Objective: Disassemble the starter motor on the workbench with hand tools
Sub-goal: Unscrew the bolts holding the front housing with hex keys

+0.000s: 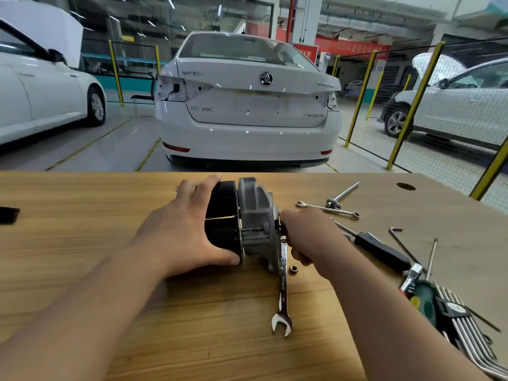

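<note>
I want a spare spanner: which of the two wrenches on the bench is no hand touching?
The slim wrench far right, lying flat, crossed by the T-handle tool. The large wrench is held at the starter motor by the right hand.

Your starter motor [247,224] sits mid-frame on the workbench [82,243], with your left hand [181,229] around its left end and your right hand [305,232] at its right end. A spanner [283,287] lies below the motor, a nut [294,268] just right of it. A screwdriver [382,251] lies further right, and hex keys [461,323] lie at lower right.
</note>
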### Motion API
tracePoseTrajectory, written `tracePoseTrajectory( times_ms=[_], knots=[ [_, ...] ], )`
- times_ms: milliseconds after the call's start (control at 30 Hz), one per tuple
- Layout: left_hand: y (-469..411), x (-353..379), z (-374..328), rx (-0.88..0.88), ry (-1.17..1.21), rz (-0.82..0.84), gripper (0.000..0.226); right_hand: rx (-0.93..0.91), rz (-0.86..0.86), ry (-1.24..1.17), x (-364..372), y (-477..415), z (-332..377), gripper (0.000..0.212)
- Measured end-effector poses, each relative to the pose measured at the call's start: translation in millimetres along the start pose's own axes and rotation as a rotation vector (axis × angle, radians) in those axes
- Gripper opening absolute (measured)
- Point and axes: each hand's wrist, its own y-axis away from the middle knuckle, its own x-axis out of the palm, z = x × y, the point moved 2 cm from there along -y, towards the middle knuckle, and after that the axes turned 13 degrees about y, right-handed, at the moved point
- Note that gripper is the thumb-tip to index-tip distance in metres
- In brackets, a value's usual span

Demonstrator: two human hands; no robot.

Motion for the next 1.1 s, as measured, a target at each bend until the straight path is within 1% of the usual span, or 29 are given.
tracePoseTrajectory(
  times_ms=[67,133,200,267,300,333,367,400,467,533,567,667,733,800,833,900,967,1000,1033,1100],
  knots=[
    [4,1,4,0.054,-0.005,-0.046,0.132,0.062,0.04,-0.159,-1,1,-5,0.02],
    [8,0,6,0.088,0.018,-0.074,0.131,0.068,0.033,-0.08,-5,1,-10,0.022],
    [13,-1,5,0.113,0.033,-0.091,0.129,0.049,-0.042,0.008,-12,1,-18,0.026],
    [17,-2,4,0.146,0.055,-0.115,0.127,0.028,-0.194,-0.014,-22,1,-24,0.025],
    [20,-3,4,0.163,0.071,-0.127,0.127,0.048,-0.265,-0.094,-25,1,-27,0.025],
    [23,-4,3,0.184,0.085,-0.142,0.126,0.08,-0.294,-0.275,-25,1,-26,0.026],
    [26,-5,3,0.202,0.091,-0.158,0.126,0.122,-0.272,-0.407,-20,-1,-24,0.028],
    [28,-6,3,0.215,0.088,-0.168,0.126,0.139,-0.222,-0.488,-13,-2,-20,0.029],
    [33,-6,3,0.239,0.075,-0.192,0.126,0.102,-0.146,-0.586,4,-2,-2,0.03],
    [36,-8,3,0.265,0.068,-0.226,0.124,0.089,-0.141,-0.576,17,-2,8,0.029],
    [38,-9,4,0.271,0.065,-0.238,0.123,0.046,-0.136,-0.577,20,-2,10,0.026],
    [40,-12,6,0.268,0.08,-0.262,0.121,0.042,-0.048,-0.655,24,-7,5,0.017],
    [40,-13,6,0.26,0.081,-0.257,0.121,0.052,0.012,-0.634,22,-8,4,0.016],
    [40,-12,6,0.249,0.074,-0.245,0.122,0.043,0.05,-0.555,13,-6,3,0.019],
    [39,-11,6,0.252,0.072,-0.241,0.122,0.007,0.049,-0.486,8,-4,3,0.02],
    [39,-11,4,0.261,0.082,-0.243,0.12,-0.135,-0.001,-0.333,-1,1,1,0.023],
    [38,-10,3,0.27,0.095,-0.243,0.118,-0.244,-0.12,-0.248,-6,7,0,0.025],
    [39,-10,2,0.272,0.096,-0.244,0.117,-0.269,-0.179,-0.273,-9,10,-3,0.025],
    [39,-11,2,0.273,0.096,-0.245,0.116,-0.27,-0.219,-0.356,-11,12,-6,0.025],
    [38,-11,3,0.27,0.095,-0.236,0.117,-0.244,-0.235,-0.61,-19,15,-9,0.021]
  ],
)
